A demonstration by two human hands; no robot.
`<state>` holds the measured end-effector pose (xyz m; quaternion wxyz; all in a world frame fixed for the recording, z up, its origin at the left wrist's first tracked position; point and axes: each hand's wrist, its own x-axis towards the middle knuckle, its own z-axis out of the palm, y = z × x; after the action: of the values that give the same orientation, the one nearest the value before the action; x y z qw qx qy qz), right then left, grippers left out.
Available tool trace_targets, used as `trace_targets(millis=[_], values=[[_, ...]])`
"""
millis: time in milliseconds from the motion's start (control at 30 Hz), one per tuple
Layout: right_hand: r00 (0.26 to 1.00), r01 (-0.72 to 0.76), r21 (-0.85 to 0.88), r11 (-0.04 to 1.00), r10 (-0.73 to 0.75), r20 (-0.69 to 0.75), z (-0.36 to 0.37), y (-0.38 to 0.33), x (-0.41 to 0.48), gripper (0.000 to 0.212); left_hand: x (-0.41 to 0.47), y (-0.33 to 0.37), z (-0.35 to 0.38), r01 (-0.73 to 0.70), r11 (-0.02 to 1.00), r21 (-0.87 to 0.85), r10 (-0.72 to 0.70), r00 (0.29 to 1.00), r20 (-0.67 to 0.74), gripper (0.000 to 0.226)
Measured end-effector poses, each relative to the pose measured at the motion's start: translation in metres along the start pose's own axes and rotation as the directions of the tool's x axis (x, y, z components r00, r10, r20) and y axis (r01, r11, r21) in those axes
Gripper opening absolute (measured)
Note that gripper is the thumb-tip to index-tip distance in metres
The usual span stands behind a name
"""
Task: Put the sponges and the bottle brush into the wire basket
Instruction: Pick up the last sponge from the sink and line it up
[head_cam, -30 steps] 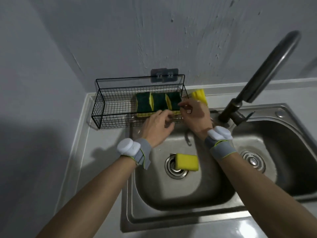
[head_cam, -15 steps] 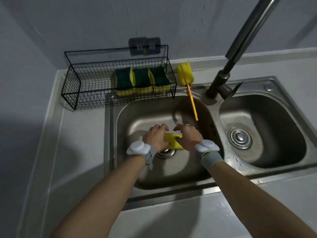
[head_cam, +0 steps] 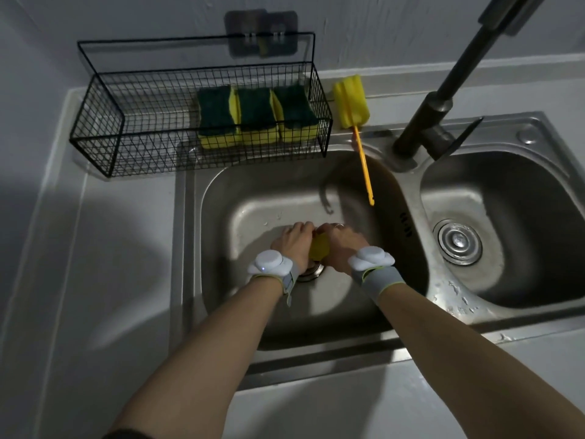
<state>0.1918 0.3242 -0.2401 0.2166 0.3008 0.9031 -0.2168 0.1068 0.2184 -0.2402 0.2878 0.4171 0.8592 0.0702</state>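
Observation:
A black wire basket [head_cam: 98, 122] stands on the counter behind the left sink bowl. Three green-and-yellow sponges [head_cam: 256, 115] sit upright in its right half. A yellow bottle brush [head_cam: 351, 101] lies just right of the basket, its orange handle reaching over the bowl's rim. Down in the left bowl, above the drain, my left hand [head_cam: 294, 242] and my right hand [head_cam: 340, 245] are pressed together around a yellow sponge [head_cam: 319, 250]. Only a strip of that sponge shows between them.
The double steel sink [head_cam: 408, 223] fills the middle and right. A dark faucet [head_cam: 443, 99] rises between the bowls, close to the brush. The right bowl has its own drain [head_cam: 457, 242]. Grey counter lies to the left and in front.
My hands left the basket, dropped into the left bowl and closed on the yellow sponge over the drain. Since half a second ago they have squeezed closer together, hiding most of it.

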Motion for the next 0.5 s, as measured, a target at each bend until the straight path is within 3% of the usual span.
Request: trace_targets(millis=[267, 400, 500], values=[[1.0, 0.012, 0.05, 0.999, -0.011, -0.021, -0.014, -0.019, -0.004, 0.06, -0.008, -0.011, -0.023, 0.007, 0.996, -0.092, -0.013, 0.998, -0.064, 0.05], [0.999, 0.037, 0.253, 0.967, -0.043, 0.018, -0.043, -0.033, -0.021, 0.058, -0.026, -0.023, -0.059, -0.025, 0.991, -0.133, 0.011, 0.994, -0.107, 0.047], [0.979, 0.194, 0.389, 0.901, -0.202, -0.019, -0.065, -0.04, -0.032, 0.045, -0.041, -0.031, -0.089, -0.009, 0.975, -0.221, -0.014, 0.995, -0.104, 0.045]])
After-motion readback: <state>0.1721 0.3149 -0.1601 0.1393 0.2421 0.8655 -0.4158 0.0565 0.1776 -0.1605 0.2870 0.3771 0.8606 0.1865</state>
